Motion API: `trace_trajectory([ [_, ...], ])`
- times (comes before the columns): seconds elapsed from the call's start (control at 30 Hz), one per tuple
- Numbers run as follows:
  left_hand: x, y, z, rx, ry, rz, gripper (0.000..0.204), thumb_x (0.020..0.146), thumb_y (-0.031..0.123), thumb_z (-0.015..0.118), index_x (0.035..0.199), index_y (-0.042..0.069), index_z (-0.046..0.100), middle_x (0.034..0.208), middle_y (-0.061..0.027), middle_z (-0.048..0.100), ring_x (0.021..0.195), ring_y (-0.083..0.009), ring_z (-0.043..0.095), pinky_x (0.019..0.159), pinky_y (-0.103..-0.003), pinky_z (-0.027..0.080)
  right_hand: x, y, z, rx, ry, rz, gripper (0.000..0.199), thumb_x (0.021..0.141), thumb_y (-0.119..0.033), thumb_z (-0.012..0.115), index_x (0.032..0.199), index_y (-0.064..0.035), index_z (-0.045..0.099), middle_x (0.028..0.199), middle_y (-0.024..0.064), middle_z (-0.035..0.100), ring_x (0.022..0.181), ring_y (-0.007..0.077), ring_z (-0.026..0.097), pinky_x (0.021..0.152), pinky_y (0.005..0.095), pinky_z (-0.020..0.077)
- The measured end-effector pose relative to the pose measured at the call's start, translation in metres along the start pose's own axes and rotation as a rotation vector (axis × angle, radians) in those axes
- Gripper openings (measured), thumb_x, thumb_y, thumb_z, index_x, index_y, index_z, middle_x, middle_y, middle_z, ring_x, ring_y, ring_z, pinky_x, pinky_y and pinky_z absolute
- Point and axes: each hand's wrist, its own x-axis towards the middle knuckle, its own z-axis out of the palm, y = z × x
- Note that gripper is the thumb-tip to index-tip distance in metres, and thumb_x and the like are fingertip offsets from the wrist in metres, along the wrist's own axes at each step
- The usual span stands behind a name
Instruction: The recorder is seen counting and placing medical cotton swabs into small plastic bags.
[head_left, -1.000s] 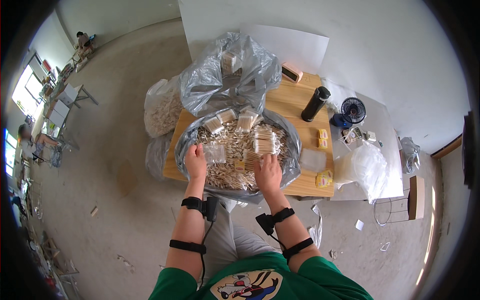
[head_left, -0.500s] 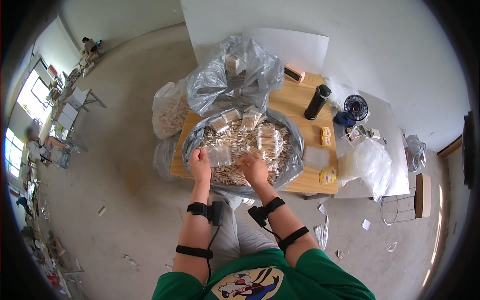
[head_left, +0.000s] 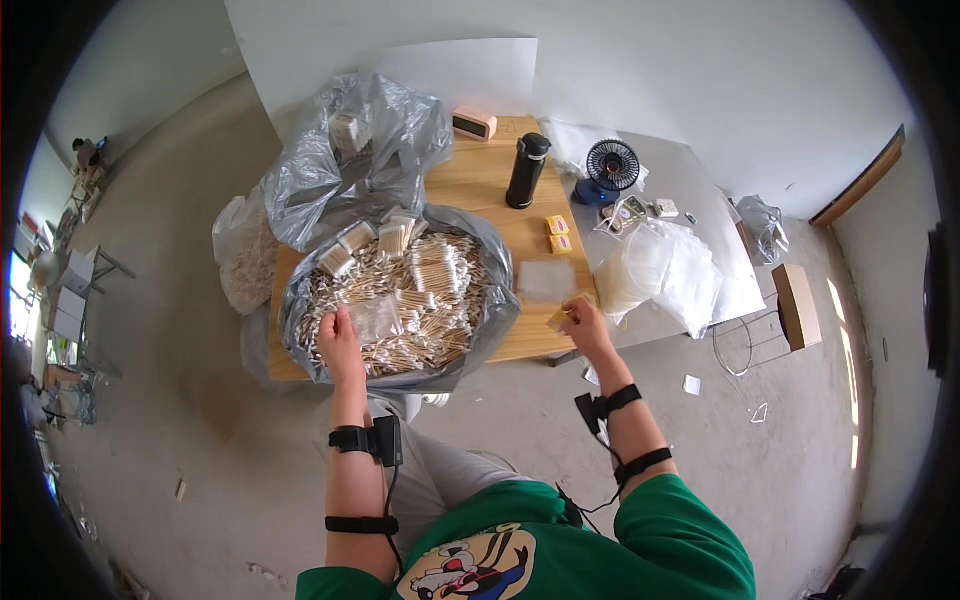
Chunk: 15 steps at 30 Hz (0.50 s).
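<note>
My left hand (head_left: 342,345) pinches a small clear plastic bag (head_left: 378,319) by its edge, above a heap of loose cotton swabs (head_left: 440,325). The heap fills a wide container lined with a grey plastic bag (head_left: 497,320). Filled packs of swabs (head_left: 338,260) lie along the far side of the heap. At the table's near right corner my right hand (head_left: 587,330) has its fingers closed on yellow printed cards (head_left: 557,320), partly covering them. How many cards it grips cannot be seen.
On the wooden table (head_left: 465,185) are a stack of clear bags (head_left: 546,281), small yellow boxes (head_left: 559,235), a black flask (head_left: 528,170) and a pink clock (head_left: 474,123). A blue fan (head_left: 611,170) and plastic bags (head_left: 665,275) occupy the grey side table. A grey bag (head_left: 350,170) stands behind the heap.
My right hand has left the swab heap and moved right to the yellow cards. My left hand still holds the clear bag over the swabs. The view has turned right.
</note>
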Motion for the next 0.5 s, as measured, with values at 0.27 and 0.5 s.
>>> trace_trajectory([
  [0.27, -0.021, 0.004, 0.019, -0.010, -0.071, -0.027, 0.033, 0.093, 0.027, 0.054, 0.070, 0.005, 0.049, 0.057, 0.0030, 0.042, 0.053, -0.0067, 0.035, 0.049, -0.025, 0.030, 0.024, 0.011, -0.014, -0.458, 0.008, 0.004, 0.014, 0.075, -0.017, 0.061, 0.086, -0.0091, 0.065, 0.091, 0.0110, 0.065, 0.087, 0.0310, 0.061, 0.075, 0.0406, 0.0482],
  [0.5, -0.043, 0.007, 0.047, -0.008, -0.191, -0.070, 0.032, 0.092, 0.028, 0.055, 0.070, 0.006, 0.049, 0.057, 0.0030, 0.044, 0.053, -0.0065, 0.038, 0.049, -0.025, 0.032, 0.011, 0.001, -0.003, -0.808, 0.292, -0.268, 0.018, 0.072, -0.011, 0.065, 0.089, -0.0083, 0.062, 0.086, 0.0119, 0.063, 0.084, 0.0315, 0.060, 0.076, 0.0427, 0.0467],
])
